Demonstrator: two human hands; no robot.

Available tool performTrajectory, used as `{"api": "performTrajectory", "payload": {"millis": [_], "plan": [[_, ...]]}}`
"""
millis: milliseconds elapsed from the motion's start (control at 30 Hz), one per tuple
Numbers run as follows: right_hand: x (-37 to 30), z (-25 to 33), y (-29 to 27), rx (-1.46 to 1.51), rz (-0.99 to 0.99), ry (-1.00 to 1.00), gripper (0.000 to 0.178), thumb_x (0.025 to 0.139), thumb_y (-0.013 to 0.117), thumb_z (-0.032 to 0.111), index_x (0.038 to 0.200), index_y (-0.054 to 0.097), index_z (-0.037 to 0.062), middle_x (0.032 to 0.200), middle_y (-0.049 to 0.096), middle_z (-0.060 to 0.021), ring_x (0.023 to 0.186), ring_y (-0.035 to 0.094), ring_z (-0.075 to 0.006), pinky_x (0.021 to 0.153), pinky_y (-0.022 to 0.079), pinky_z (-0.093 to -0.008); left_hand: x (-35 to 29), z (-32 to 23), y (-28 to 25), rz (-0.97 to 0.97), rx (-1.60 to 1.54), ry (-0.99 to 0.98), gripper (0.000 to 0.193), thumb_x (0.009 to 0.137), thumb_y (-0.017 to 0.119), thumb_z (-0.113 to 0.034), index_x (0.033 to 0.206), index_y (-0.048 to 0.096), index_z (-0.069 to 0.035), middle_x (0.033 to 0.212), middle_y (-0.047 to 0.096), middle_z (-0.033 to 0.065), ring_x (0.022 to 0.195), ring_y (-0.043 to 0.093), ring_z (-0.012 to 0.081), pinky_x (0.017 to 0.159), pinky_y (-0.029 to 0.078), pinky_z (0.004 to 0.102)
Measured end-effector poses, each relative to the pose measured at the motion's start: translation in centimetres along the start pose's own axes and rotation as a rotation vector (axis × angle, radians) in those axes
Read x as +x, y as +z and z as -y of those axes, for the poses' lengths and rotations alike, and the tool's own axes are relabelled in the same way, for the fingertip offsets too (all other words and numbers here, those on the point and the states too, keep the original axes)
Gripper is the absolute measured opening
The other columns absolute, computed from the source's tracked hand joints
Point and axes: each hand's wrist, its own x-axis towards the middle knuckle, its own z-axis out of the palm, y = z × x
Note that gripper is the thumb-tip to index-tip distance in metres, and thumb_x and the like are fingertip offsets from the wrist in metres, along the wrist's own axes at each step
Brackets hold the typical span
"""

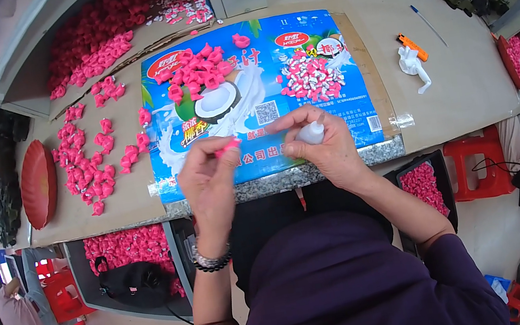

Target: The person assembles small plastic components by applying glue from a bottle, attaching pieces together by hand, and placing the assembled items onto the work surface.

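My left hand point(209, 175) is closed, pinching a small pink plastic piece point(227, 148) above the front part of a blue printed cardboard sheet point(343, 121). My right hand point(329, 150) is wrapped round a small white squeeze bottle point(310, 132), its tip near the pink piece but apart from it. Behind my left hand, a heap of pink moulded pieces point(198, 70) lies on the sheet. A second heap, of tiny pink-and-white parts point(312, 81), sits farther right. More loose pink pieces point(83, 166) are scattered left of the sheet.
A red oval tray point(39, 184) lies at the left. An orange-handled tool point(413, 47), a crumpled white wrap point(411, 66) and a blue pen point(428, 25) lie right. Below the table edge stand bins of pink pieces point(127, 245) point(423, 191) and a red stool point(480, 169). Other people sit at both sides.
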Motion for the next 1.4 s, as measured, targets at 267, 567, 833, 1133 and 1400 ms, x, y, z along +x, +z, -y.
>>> {"api": "performTrajectory", "payload": {"millis": [267,567,833,1133,1400], "plan": [[-0.4,-1.8,-0.7,0.05,0.002,-0.006,0.018,0.082,0.067,-0.005,0.098,0.06,0.001,0.098,0.066,-0.0088,0.09,0.062,-0.012,0.078,0.051,-0.0248,9.4,-1.7,-9.7,-0.383,1.293,0.725,0.021,0.073,0.068,-0.001,0.094,0.065,-0.003,0.091,0.065,0.0114,0.086,0.058,0.0286,0.078,0.045,0.0384],[-0.1,-2.0,-0.7,0.093,0.011,0.007,0.017,0.082,0.068,-0.004,0.096,0.06,0.0011,0.095,0.066,-0.0081,0.088,0.063,-0.0132,0.077,0.052,-0.0254,12.6,1.7,-6.0,0.11,1.02,0.359,0.031,0.066,0.081,-0.014,0.088,0.063,-0.001,0.082,0.066,0.0146,0.079,0.062,0.0318,0.069,0.048,0.0407],[-0.2,-1.7,-1.3,0.148,0.025,0.007,0.024,0.082,0.066,-0.002,0.103,0.058,0.0045,0.101,0.06,-0.0052,0.095,0.06,-0.0122,0.084,0.049,-0.0278,12.3,0.6,-6.1,0.069,1.11,0.274,0.025,0.074,0.077,-0.011,0.084,0.058,0.001,0.068,0.064,0.014,0.061,0.063,0.0266,0.055,0.047,0.0357],[-0.6,3.5,-3.0,-0.552,0.055,-0.311,0.031,0.082,0.066,-0.002,0.11,0.054,0.0032,0.108,0.054,-0.009,0.093,0.063,-0.0182,0.079,0.051,-0.0288,3.0,-2.0,-0.5,0.25,-0.564,-0.292,0.022,0.096,0.059,-0.022,0.11,0.05,-0.007,0.096,0.062,0.0052,0.072,0.053,0.0112,0.059,0.04,0.0218],[-1.1,5.1,-3.9,-0.657,-0.103,-0.74,0.036,0.064,0.073,-0.01,0.098,0.066,0.0007,0.094,0.067,-0.011,0.087,0.067,-0.0271,0.074,0.055,-0.0346,-1.3,-1.0,1.6,0.327,-1.032,-0.531,0.027,0.101,0.047,-0.03,0.108,0.05,-0.005,0.088,0.05,0.0051,0.065,0.045,0.0122,0.045,0.033,0.0208]]}}
